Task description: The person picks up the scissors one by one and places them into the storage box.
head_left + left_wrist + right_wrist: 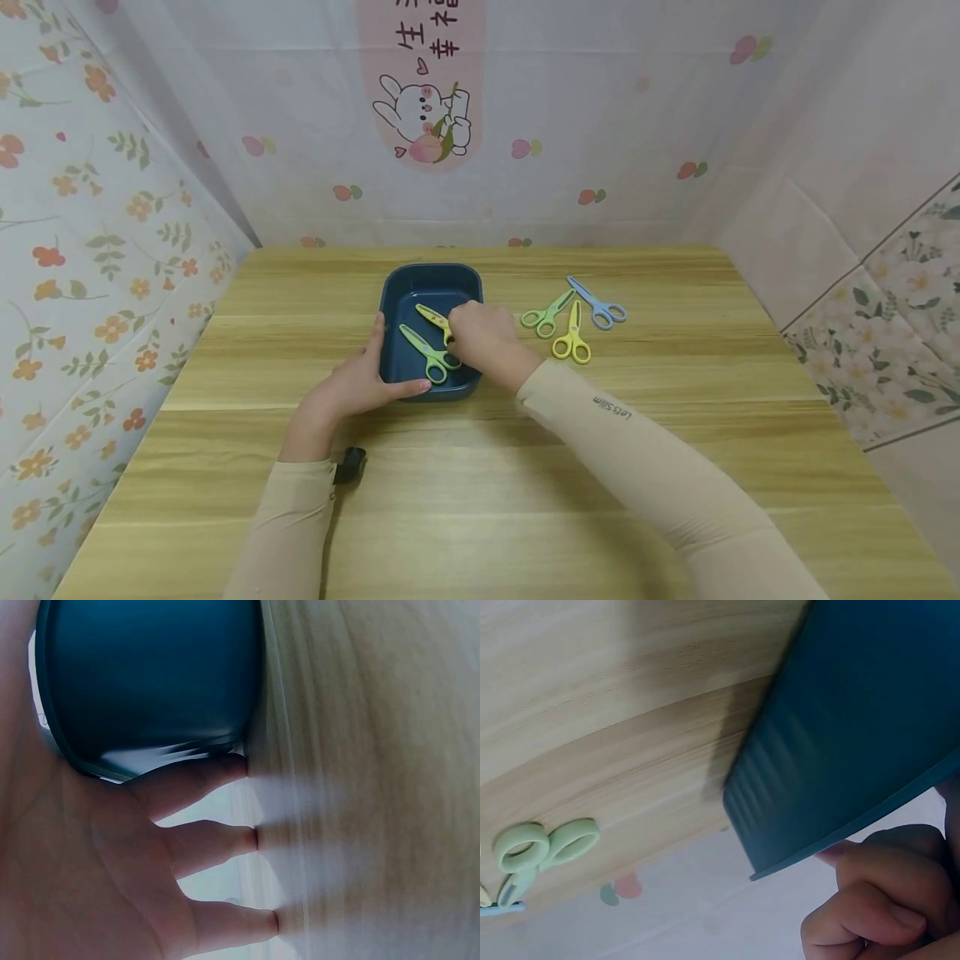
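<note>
My left forearm (288, 525), in a beige sleeve, comes up from the lower left, and its bare wrist (307, 433) leans to the right. My left hand (352, 382) is spread wide: the thumb (405, 389) points rightward, away from forward-reaching fingers. The left wrist view shows three fingers (206, 847) fairly straight, with gaps between them, and the palm in sight. My right arm (652, 467), also sleeved in beige, slants in from the lower right. My right hand (483, 329) shows its back, its fingers (862, 915) tightly curled and some fingertips hidden.
</note>
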The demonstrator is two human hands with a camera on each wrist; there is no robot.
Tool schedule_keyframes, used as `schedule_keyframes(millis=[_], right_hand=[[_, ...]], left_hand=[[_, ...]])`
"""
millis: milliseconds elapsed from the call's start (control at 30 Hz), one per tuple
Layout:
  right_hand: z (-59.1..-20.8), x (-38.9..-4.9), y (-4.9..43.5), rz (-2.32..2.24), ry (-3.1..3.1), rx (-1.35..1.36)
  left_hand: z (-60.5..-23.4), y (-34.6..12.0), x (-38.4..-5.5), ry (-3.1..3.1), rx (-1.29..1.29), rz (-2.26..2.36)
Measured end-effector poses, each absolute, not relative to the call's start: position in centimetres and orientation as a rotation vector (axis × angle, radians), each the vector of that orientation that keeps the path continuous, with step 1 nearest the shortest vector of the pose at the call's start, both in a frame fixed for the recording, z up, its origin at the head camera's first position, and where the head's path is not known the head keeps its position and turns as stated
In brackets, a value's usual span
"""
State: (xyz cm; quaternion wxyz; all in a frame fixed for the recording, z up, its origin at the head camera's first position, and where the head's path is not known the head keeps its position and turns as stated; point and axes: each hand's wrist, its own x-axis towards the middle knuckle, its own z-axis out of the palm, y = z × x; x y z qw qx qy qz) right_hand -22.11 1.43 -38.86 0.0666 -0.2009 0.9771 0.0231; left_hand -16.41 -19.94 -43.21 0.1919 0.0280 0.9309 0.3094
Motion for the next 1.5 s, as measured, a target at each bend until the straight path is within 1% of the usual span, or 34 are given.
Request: schedule_keyframes(millis=[567,700,833,1000,1133,1267,1500], right_hand=[[-37.3,-22.7,4.1,0.027,3.013,-0.565],[-36.3,-23.0,5.3,-0.025,2.993,-0.500],[-35.4,-23.3,6.8,-0.056,3.011,-0.448],[-34.5,-23.7,8.8,-0.038,3.033,-0.447],[-34.0,-24.1,10.5,-0.045,3.030,-0.376],[-33.8,-24.7,12.4,-0.038,3.012,-0.293],[-34.0,-25.8,16.7,-0.065,3.046,-0.238]], left_hand=[[-43.2,-19.9,-16.3,2.608,0.077,0.893],[-43.3,-19.9,-16.3,2.608,0.085,0.918],[-43.3,-19.9,-16.2,2.615,0.101,0.921],[-43.2,-19.9,-16.2,2.614,0.115,0.920],[-43.2,-19.9,-16.2,2.611,0.112,0.915],[-43.1,-19.8,-16.2,2.605,0.119,0.917],[-42.8,-19.8,-16.2,2.596,0.124,0.916]])
